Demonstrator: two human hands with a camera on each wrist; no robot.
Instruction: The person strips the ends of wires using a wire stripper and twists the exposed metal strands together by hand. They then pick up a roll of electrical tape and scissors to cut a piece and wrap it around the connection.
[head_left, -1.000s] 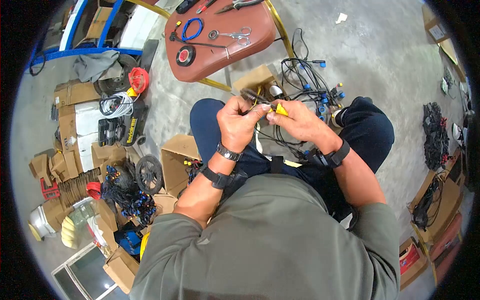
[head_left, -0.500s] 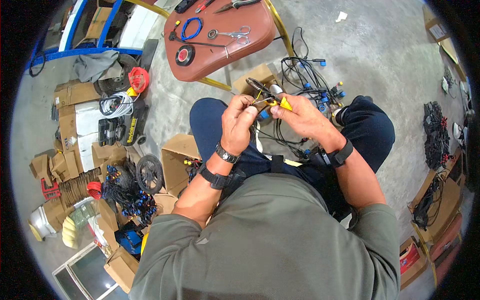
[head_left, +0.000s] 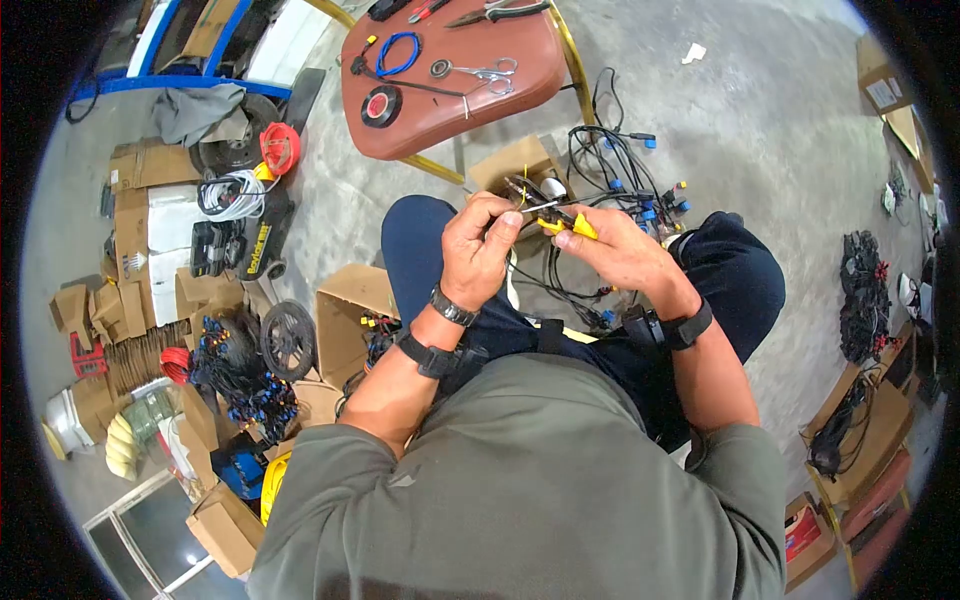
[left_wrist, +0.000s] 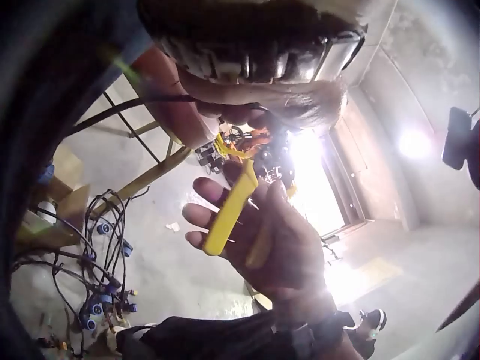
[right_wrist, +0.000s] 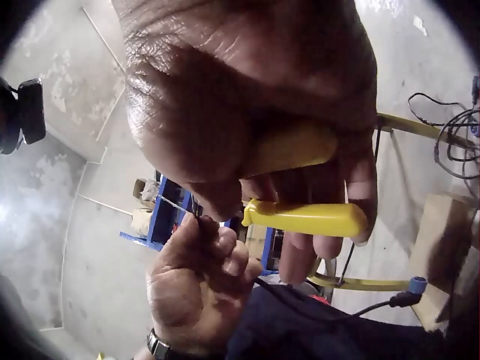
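Note:
In the head view my left hand pinches the end of a black cable, from which thin yellow and white wires stick out. The cable runs away below that hand in the right wrist view, to a blue connector. My right hand holds yellow-handled wire strippers, whose dark head points towards the left fingertips. Their handles are spread apart, one against the palm and the other along the fingers. The head overlaps the wires in the head view.
Ahead is a brown padded chair seat with scissors, black tape, a blue coil and pliers. Black cables with blue connectors lie on the floor beyond the knees. Cardboard boxes and wheels stand at the left.
The hands were close together; the right hand with the wire strippers has since drawn slightly right, and the strippers' head has turned. A white wire now shows more plainly. The head view has shifted slightly.

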